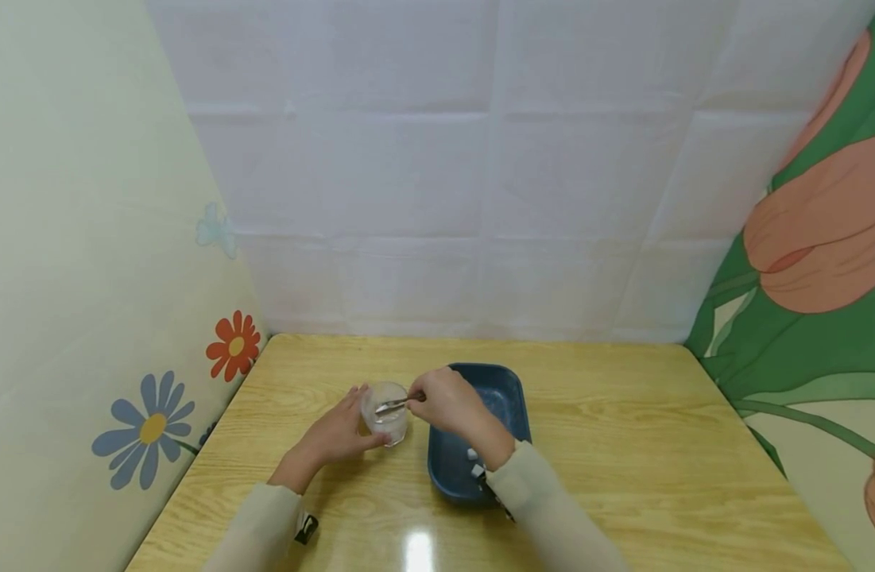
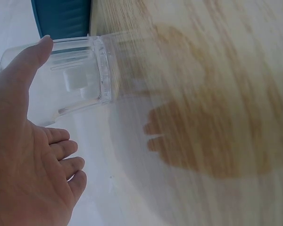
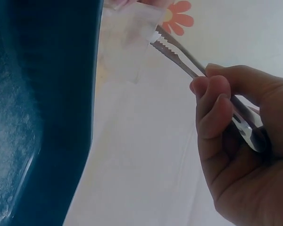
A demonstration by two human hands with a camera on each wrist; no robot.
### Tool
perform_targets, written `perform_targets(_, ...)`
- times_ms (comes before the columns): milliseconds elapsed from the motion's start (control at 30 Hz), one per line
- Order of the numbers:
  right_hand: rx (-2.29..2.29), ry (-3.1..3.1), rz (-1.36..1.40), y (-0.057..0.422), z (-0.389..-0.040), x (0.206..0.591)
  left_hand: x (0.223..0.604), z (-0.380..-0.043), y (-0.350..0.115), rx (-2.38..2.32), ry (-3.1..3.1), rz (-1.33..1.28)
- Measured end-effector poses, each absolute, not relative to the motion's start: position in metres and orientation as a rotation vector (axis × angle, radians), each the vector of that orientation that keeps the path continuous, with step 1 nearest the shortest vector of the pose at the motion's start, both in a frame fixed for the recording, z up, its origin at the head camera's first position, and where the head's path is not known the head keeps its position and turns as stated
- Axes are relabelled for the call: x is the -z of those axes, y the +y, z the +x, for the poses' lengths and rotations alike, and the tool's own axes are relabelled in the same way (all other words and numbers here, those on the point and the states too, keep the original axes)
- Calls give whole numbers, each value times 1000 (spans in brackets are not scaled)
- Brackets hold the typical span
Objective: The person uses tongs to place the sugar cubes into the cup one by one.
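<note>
A clear cup (image 1: 396,435) stands on the table at centre left, with a white cube (image 2: 75,78) visible inside it in the left wrist view. My left hand (image 1: 334,433) holds the cup's side, thumb across one face and fingers around the other. Metal tongs (image 3: 179,55) with serrated tips are pinched in my right hand (image 1: 453,403), pointing down over the cup's mouth. Between the tong tips sits something small and white (image 3: 155,36), perhaps another cube. A dark blue tray (image 1: 440,477) lies beneath my right forearm, holding a few white cubes (image 1: 478,471).
The wooden table (image 1: 623,445) extends right of the tray. A white cloth (image 1: 480,175) hangs behind it. Flower-patterned panels stand on the left (image 1: 72,238) and right (image 1: 823,230).
</note>
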State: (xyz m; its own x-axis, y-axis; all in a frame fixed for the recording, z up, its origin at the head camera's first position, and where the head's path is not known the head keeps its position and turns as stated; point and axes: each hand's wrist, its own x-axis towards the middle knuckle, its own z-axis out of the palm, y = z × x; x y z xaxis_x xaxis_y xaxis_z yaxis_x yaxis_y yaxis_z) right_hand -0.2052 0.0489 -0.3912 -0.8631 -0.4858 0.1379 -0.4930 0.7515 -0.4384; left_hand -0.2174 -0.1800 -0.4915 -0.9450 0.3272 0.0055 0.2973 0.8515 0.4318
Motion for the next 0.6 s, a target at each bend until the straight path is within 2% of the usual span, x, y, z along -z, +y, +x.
perform_targets(600,-654,-3015,839,39,-210,396,492,-216,-181,-674,2949,493)
